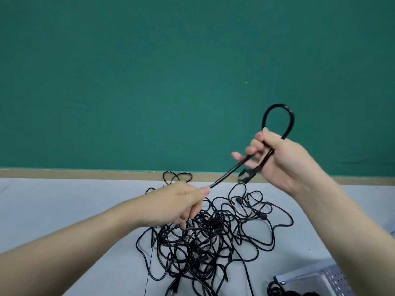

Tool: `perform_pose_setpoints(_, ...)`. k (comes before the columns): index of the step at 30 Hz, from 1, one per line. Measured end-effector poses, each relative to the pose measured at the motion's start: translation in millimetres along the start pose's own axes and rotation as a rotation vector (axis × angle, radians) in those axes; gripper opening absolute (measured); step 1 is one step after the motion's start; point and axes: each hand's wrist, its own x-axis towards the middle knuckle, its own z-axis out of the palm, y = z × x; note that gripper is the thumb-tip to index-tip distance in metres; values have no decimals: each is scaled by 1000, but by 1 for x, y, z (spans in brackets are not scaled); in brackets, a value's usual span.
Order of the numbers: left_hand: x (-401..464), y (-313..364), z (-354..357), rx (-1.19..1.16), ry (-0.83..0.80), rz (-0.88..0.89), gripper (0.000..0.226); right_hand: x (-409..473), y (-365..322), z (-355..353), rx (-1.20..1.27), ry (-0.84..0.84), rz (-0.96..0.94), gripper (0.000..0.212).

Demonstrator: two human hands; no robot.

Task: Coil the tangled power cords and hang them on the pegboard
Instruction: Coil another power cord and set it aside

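Observation:
A black power cord (226, 173) stretches taut between my two hands above the table. My right hand (277, 159) grips it near its plug end (245, 175); a single loop (277, 116) stands up above the fist and the plug hangs just below the fingers. My left hand (179, 204) pinches the same cord lower down, thumb on top, with the rest trailing into a big tangled pile of black cords (213, 236) lying on the grey table (64, 206). A perforated metal pegboard (333, 278) lies at the bottom right corner.
A green wall (149, 71) with a wooden strip (85, 174) along its base stands behind the table. A small cord loop (177, 177) lies at the table's far edge. Dark coiled cord (275, 289) shows beside the pegboard.

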Motion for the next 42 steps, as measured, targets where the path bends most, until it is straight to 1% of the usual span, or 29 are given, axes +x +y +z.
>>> perform_pose_setpoints(3, 4, -2, 2, 53, -15, -6, 54, 10, -9, -10, 167, 30, 33, 36)
perform_pose_setpoints(5, 4, 0, -1, 191, 40, 57, 53, 15, -9, -17, 146, 65, 53, 36)
perform_pose_setpoints(7, 0, 1, -5, 378, 130, 156, 53, 18, -3, -18, 48, 80, 88, 35)
perform_pose_setpoints(8, -5, 3, -7, 431, 182, 209, 53, 19, 3, -16, -25, 70, 104, 34)
perform_pose_setpoints(10, -14, 6, -13, 466, 287, 354, 52, 17, 19, -10, -230, 4, 127, 31)
perform_pose_setpoints(12, -21, 13, -18, 461, 373, 502, 45, 5, 35, 6, -418, -104, 196, 29)
perform_pose_setpoints(13, -22, 15, -20, 452, 409, 550, 40, -4, 43, 17, -461, -165, 265, 38)
perform_pose_setpoints(14, -22, 16, -22, 440, 433, 574, 34, -13, 50, 26, -475, -239, 341, 52)
perform_pose_setpoints(15, -21, 17, -22, 416, 440, 571, 30, -21, 57, 34, -464, -325, 407, 64)
perform_pose_setpoints(16, -21, 17, -22, 379, 429, 542, 29, -29, 63, 41, -436, -411, 455, 70)
perform_pose_setpoints(17, -20, 17, -22, 332, 403, 496, 28, -36, 68, 46, -395, -477, 490, 71)
perform_pose_setpoints(18, -21, 17, -22, 274, 376, 452, 22, -41, 71, 48, -356, -515, 511, 66)
perform_pose_setpoints(19, -21, 16, -21, 235, 375, 425, 17, -44, 72, 48, -338, -537, 522, 56)
perform_pose_setpoints(20, -22, 15, -21, 215, 398, 412, 17, -45, 72, 47, -349, -554, 523, 39)
perform_pose_setpoints(21, -23, 14, -20, 213, 431, 410, 25, -45, 70, 45, -390, -558, 525, 26)
perform_pose_setpoints(22, -24, 14, -19, 215, 467, 404, 37, -43, 69, 42, -443, -555, 543, 22)
perform_pose_setpoints(23, -25, 14, -18, 210, 501, 395, 45, -42, 68, 40, -492, -544, 573, 27)
perform_pose_setpoints(25, -26, 14, -17, 197, 531, 354, 51, -40, 69, 35, -545, -520, 631, 40)
perform_pose_setpoints(29, -28, 9, -14, 349, 415, 320, 45, -47, 75, 31, -556, -553, 727, 46)
perform_pose_setpoints(33, -29, 6, -8, 463, 340, 263, 42, -49, 70, 26, -628, -668, 830, 33)
perform_pose_setpoints(35, -27, 4, -5, 477, 241, 240, 40, -51, 68, 24, -695, -693, 856, 21)
perform_pose_setpoints(36, -26, 3, -4, 449, 185, 233, 41, -52, 68, 22, -744, -684, 853, 18)
perform_pose_setpoints(38, -23, 0, -3, 362, 117, 211, 47, -52, 69, 20, -822, -652, 802, 21)
perform_pose_setpoints(40, -18, -4, -2, 334, 138, 202, 50, -49, 68, 19, -927, -636, 688, 19)
perform_pose_setpoints(42, -13, -6, 2, 351, 177, 205, 47, -46, 68, 21, -1161, -637, 543, 16)
